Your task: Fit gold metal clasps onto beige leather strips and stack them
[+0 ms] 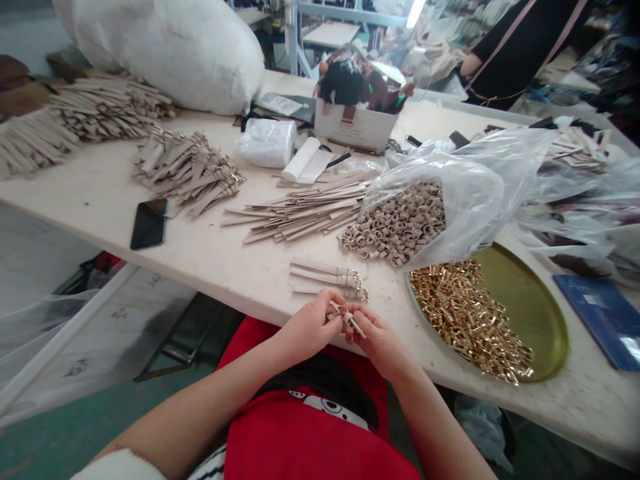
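Observation:
At the table's front edge my left hand [316, 325] and my right hand [373, 333] meet, both closed on a small beige strap piece [356, 325] between their fingertips. Fingers partly cover the piece, so its full shape is hidden. Just beyond my hands lie a few finished-looking straps [320, 273] with gold metal ends, side by side. Behind them is a pile of long thin beige strips [305, 213]. Small beige loops [400, 223] spill from a clear plastic bag [475, 193]. A green round tray [545, 320] to the right holds gold buckles [470, 313].
A phone [149, 224] and bundles of straps [187, 167] lie on the left. Farther back stand a white sack [180, 53] and a filled carton [355, 127]. A blue folder [600, 320] is at the right. Another person [520, 53] is at the upper right.

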`<action>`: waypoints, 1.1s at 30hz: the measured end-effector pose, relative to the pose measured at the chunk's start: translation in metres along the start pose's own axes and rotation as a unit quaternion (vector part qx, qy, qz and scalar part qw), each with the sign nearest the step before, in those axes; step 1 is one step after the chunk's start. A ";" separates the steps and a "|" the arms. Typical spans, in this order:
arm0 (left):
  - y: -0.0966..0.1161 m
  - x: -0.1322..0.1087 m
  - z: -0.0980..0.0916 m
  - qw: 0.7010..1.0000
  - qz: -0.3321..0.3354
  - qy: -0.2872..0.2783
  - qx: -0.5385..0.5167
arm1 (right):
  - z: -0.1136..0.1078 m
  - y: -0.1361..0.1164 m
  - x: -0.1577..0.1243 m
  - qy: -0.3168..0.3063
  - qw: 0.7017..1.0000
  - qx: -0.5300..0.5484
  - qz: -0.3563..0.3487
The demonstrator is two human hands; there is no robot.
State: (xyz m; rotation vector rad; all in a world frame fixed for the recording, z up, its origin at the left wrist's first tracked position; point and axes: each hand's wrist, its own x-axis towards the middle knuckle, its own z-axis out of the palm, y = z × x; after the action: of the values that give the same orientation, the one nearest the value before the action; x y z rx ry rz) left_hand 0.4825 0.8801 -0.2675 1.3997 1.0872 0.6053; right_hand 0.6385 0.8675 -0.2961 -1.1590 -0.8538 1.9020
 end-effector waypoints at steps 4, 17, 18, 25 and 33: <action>-0.005 0.000 -0.003 0.989 -0.043 0.039 0.133 | 0.000 0.001 -0.001 -0.032 0.996 0.052 0.065; -0.008 -0.010 -0.002 0.996 -0.083 -0.016 0.017 | -0.001 0.015 0.002 0.166 0.969 -0.137 -0.123; -0.006 -0.010 -0.001 0.996 -0.087 -0.016 0.018 | 0.001 0.015 0.001 0.174 0.965 -0.147 -0.130; -0.009 -0.006 0.004 0.994 -0.092 -0.056 -0.008 | -0.003 0.021 -0.007 0.111 0.972 -0.185 -0.096; -0.023 -0.007 0.000 0.977 -0.147 -0.102 -0.119 | 0.002 0.037 -0.009 0.190 0.931 -0.268 -0.157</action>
State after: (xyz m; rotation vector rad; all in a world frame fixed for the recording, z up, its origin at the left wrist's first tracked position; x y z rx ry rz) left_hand 0.4741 0.8705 -0.2876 1.0441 0.9969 0.3553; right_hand 0.6307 0.8409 -0.3221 -1.5357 -1.2876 1.1553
